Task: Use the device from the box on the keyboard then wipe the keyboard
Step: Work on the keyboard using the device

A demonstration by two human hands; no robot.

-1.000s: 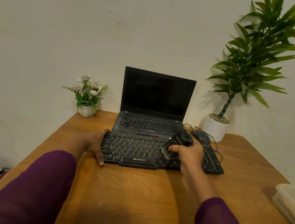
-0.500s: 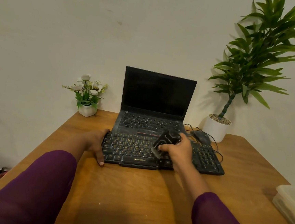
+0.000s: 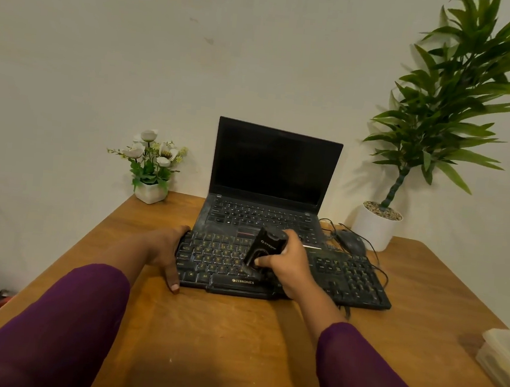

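1. Our right hand [image 3: 289,265] grips the black device [image 3: 266,248], tip on the keyboard [image 3: 348,274] middle keys, above its "ZEBRONICS" label.
2. Our left hand [image 3: 164,247] clasps the keyboard's left end.

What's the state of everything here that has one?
laptop: lid open, screen dark.
keyboard: flat on the table, left end held.
device: tilted, lower end on the keys.
left hand: grips the keyboard's left end.
right hand: grips the device.
mouse: untouched, behind the keyboard.
box: at the frame edge, lid state unclear.
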